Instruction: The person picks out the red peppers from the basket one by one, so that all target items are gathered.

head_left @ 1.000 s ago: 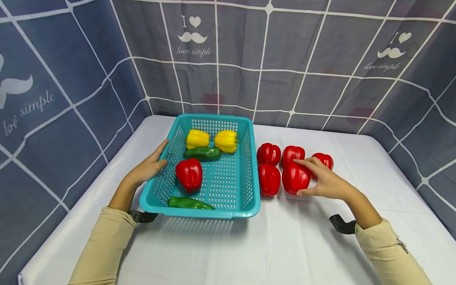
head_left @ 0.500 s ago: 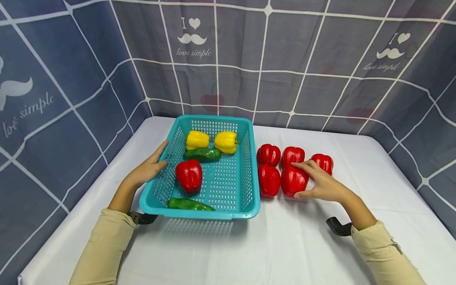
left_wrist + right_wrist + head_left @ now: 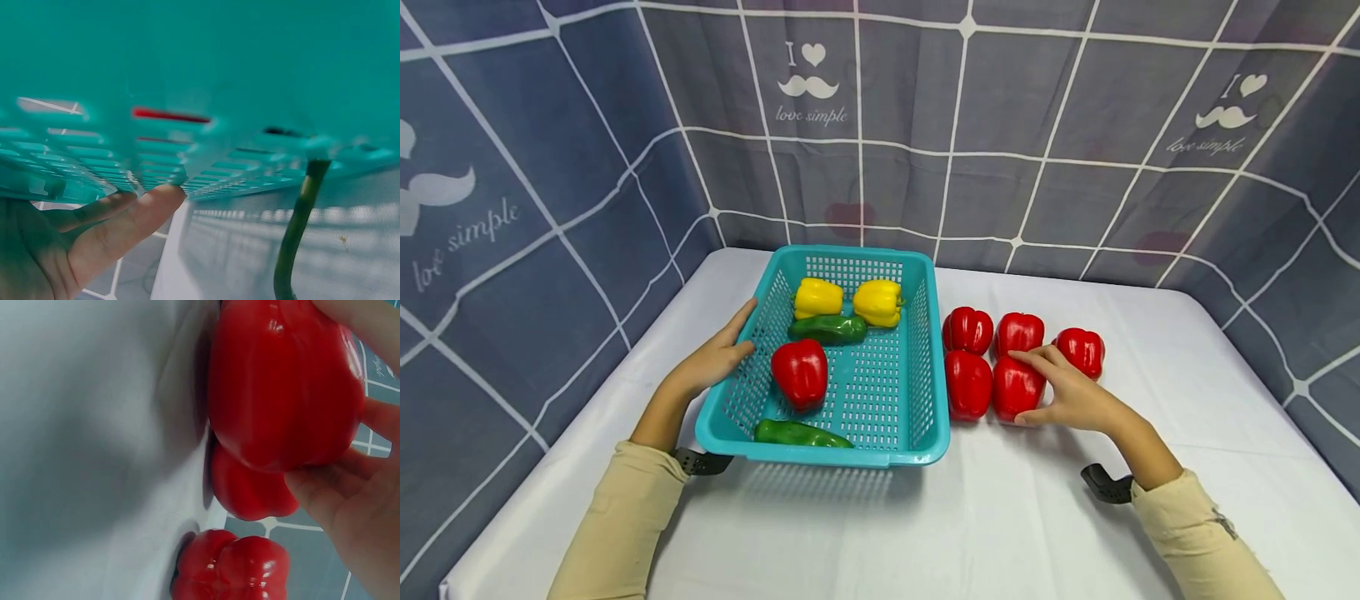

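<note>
My right hand point(image 3: 1071, 398) grips a red bell pepper point(image 3: 1017, 390) standing on the table, thumb at its near side and fingers over its far side. The right wrist view shows this red bell pepper point(image 3: 284, 387) large, with fingers around it. On the left, my left hand point(image 3: 715, 357) rests with straight fingers against the outer wall of a turquoise basket point(image 3: 940, 417). In the basket lie a red bell pepper point(image 3: 800, 374), yellow bell peppers point(image 3: 817, 298) at the far end, and two long green peppers, one green pepper point(image 3: 827, 329) in the middle, another green pepper point(image 3: 801, 433) along the near wall.
Right of the basket, a red pepper point(image 3: 967, 385) stands between its wall and the gripped one. Behind are a red pepper point(image 3: 968, 330), another red pepper point(image 3: 1019, 333) and a red pepper point(image 3: 1081, 352) farther right. A grey checked curtain point(image 3: 895, 100) borders the white-covered table point(image 3: 1000, 517).
My right hand and the red bell pepper in it have shifted slightly left, up beside the neighbouring red pepper. My left hand stays at the basket.
</note>
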Demonstrator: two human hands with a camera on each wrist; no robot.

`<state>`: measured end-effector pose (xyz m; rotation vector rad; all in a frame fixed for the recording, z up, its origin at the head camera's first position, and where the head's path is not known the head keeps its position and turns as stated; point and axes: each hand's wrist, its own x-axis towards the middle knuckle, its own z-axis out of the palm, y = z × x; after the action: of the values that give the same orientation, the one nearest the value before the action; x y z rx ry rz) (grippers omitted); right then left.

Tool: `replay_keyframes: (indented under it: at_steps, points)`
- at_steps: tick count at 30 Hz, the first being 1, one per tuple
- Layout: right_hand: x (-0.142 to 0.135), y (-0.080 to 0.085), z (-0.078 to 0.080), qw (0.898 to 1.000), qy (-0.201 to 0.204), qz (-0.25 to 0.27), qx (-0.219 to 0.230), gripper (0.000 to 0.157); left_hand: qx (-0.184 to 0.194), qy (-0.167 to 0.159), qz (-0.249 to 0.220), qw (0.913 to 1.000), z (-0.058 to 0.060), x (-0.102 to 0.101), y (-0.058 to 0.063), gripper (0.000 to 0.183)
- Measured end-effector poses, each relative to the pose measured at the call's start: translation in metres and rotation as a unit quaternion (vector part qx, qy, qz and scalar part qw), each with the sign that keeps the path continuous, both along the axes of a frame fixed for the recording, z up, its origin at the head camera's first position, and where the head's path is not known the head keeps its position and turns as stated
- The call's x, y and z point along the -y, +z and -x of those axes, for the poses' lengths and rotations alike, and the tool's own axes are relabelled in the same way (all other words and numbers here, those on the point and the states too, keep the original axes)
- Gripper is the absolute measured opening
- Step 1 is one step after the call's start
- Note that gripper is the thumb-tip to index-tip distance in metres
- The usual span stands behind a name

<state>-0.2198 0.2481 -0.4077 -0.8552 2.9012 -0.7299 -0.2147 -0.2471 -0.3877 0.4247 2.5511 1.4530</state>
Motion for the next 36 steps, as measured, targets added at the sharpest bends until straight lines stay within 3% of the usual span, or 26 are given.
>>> replay_keyframes:
  at_steps: [36]
  points:
    - [-0.001, -0.01, -0.0018, 1.0, 0.011, 0.013, 0.002, 0.089, -0.001, 0.002, -0.002, 1.0, 0.0004, -0.0001, -0.0004, 0.074]
